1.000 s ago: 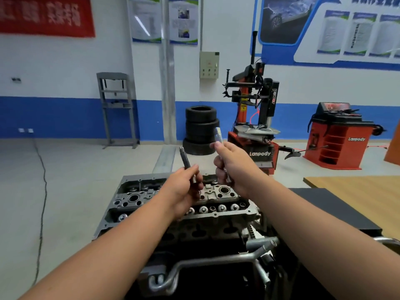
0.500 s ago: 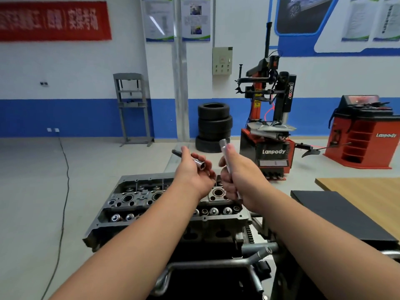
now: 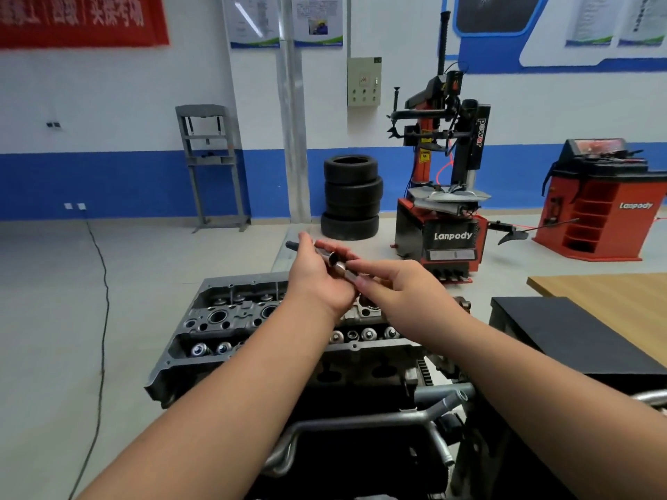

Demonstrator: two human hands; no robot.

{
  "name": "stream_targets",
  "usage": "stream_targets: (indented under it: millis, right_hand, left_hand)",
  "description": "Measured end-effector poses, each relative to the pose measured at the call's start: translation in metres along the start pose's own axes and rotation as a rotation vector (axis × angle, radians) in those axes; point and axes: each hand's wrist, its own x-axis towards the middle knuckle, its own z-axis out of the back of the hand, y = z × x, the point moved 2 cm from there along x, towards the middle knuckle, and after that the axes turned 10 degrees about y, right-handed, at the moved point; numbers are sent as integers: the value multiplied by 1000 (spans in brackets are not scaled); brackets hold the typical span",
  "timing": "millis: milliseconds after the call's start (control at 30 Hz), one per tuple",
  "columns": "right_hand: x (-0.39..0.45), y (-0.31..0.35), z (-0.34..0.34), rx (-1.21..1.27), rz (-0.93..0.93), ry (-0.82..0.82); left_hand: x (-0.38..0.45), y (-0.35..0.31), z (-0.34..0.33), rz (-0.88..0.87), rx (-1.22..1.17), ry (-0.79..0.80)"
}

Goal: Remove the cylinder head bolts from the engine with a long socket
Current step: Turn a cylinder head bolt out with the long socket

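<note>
Here, above the engine (image 3: 252, 330), both hands raised and meeting over its far right part: left hand (image 3: 317, 279) with fingers curled round a dark metal bar (image 3: 294, 246), one end of it poking out to the left past the thumb; right hand (image 3: 400, 290) with fingers pinched on a silvery long socket (image 3: 348, 274), held end to end against the bar so the two lie in one slanted line from upper left to lower right. Whether the pieces are joined or just touching cannot be told. Below the hands, the cylinder head with its open top, round wells along the middle and a row of shiny valve springs (image 3: 211, 350) along the near edge; bolts too small to pick out. Bent metal pipes (image 3: 361, 425) across the front of the engine. To the right, a black pad (image 3: 577, 337) on a wooden table (image 3: 613, 294). Farther back on the grey floor, a stack of tyres (image 3: 352, 196), a red tyre machine (image 3: 444, 196), a red cabinet (image 3: 606, 203) and a grey press frame (image 3: 211, 164) by the blue-and-white wall
</note>
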Motion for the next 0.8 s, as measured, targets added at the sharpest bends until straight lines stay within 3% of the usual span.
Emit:
stream_targets:
  millis: [200,333,433,500,633,800]
  right_hand:
    - [10,22,2,13,-51,29]
    - [12,28,0,298,-233,149]
    - [9,25,-4,367,-251,159]
    - [9,23,-5,252,-228,120]
    - [11,28,-6,-409,-109,68]
    - [13,33,-14,-530,-107,107]
  left_hand:
    - [-6,-4,3,-41,58,53]
    - [-10,-5,7,-68,146,48]
    - [-11,-5,11,-63,143,31]
    - [-11,-3,12,-70,164,-15]
    - [-10,4,13,-78,179,-99]
    - [-12,7,17,-58,144,-149]
